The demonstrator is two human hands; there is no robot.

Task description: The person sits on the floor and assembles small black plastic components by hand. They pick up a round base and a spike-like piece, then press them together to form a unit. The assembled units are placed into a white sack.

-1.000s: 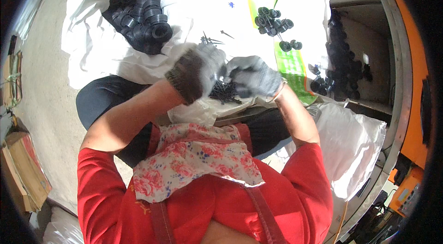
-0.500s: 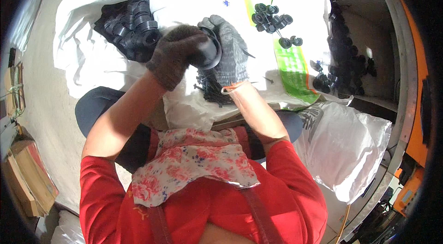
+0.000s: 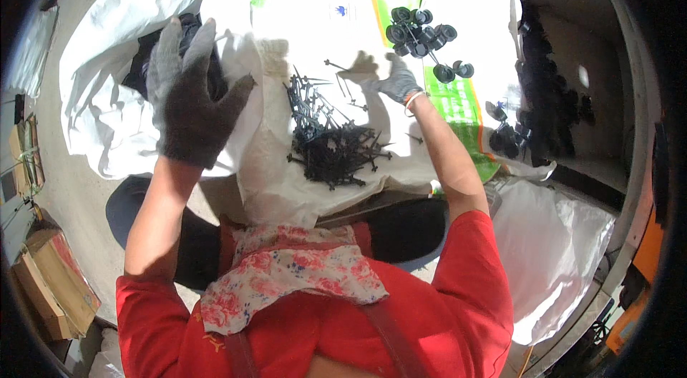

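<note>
My left hand, in a dark grey work glove, is over an opened white bag with its fingers spread and nothing visible in them. Beneath it lie black ribbed plastic rings, mostly covered by the hand. To the right, my gloved right hand hovers above the white sheet, fingers apart and holding nothing I can see. A heap of thin black plastic pins lies between my hands, nearer to me. Just beyond my right hand is a cluster of black round caps on stems.
The white bag bunches up at left. A green-striped white sack covers the work surface. At right, a dark bin holds many black parts. A crumpled clear plastic bag hangs near my right elbow; cardboard stands at lower left.
My hands have parted, and the black round piece they held is no longer in them. The left moved left over the rings, the right moved right. The pin heap is now uncovered.
</note>
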